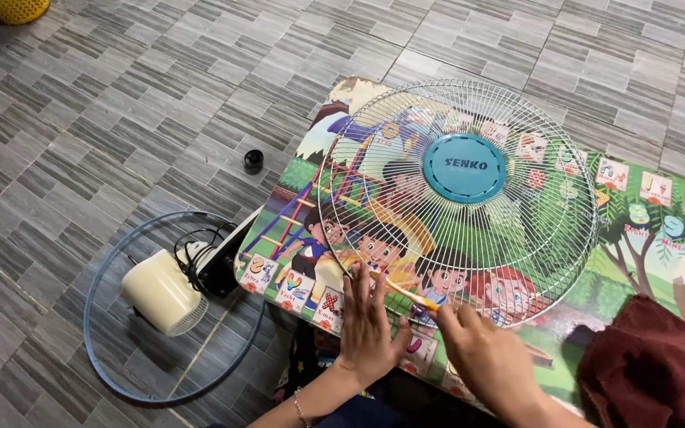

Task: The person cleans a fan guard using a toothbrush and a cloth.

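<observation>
Left hand (pixel 368 321) lies flat on the fan guard's (pixel 457 202) near rim; right hand (pixel 481 349), just beside, grips an orange stick (pixel 410 294) angled up-left.

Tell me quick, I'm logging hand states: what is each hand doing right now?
Left hand: open, fingers spread flat on the fan grille.
Right hand: closed on a thin yellow-orange tool at the grille's edge.

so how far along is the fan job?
Done: fan is apart, the white grille lies on the picture table, motor housing and blue ring on the floor. In hand: left hand steadies the grille, right hand works a thin stick at its rim. Left: rest of grille, reassembly.
</observation>
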